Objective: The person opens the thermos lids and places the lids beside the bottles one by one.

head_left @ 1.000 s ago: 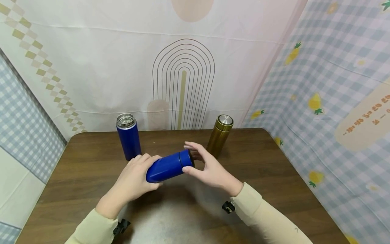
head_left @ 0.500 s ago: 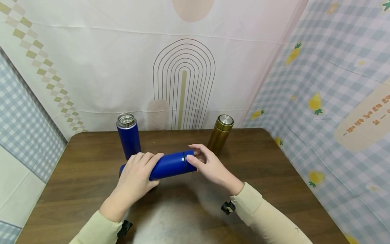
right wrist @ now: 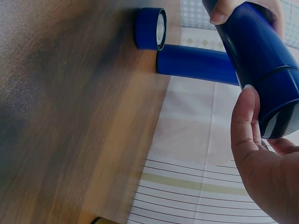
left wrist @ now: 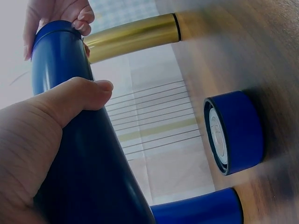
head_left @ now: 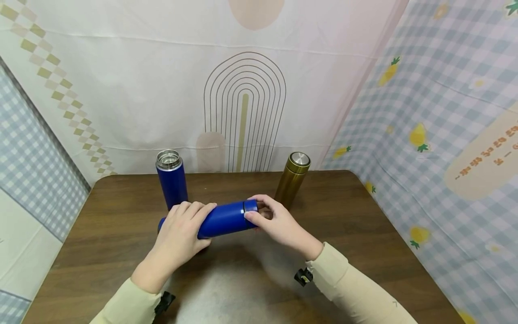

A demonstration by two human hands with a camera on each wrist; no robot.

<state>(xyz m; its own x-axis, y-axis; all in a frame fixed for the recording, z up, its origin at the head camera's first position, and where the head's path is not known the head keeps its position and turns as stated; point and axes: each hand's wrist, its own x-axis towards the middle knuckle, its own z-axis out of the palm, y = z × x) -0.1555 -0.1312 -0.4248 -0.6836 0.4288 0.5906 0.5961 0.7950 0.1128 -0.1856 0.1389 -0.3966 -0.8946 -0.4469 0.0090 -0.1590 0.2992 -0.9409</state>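
My left hand (head_left: 182,238) grips a blue thermos bottle (head_left: 224,220) round its body and holds it nearly level above the table. In the left wrist view its thumb lies across the bottle. At the bottle's right end, my right hand (head_left: 279,225) pinches the blue lid (head_left: 251,207) between thumb and fingers. A dark seam separates lid and body. In the right wrist view the lid's end face is partly dark and partly grey. Left-hand fingers beneath the bottle are hidden.
A second blue bottle (head_left: 171,184) stands uncapped at back left, its steel mouth showing. Beside it a loose blue lid (left wrist: 240,133) rests on the brown table (head_left: 344,211), inner side up. At back right stands a gold bottle (head_left: 292,182) with its lid on. Printed cloth hangs behind.
The held bottle has tilted slightly flatter. My right hand has moved from around the lid's end to a pinch on the lid, the thumb shifting along it. The standing bottles have not moved.
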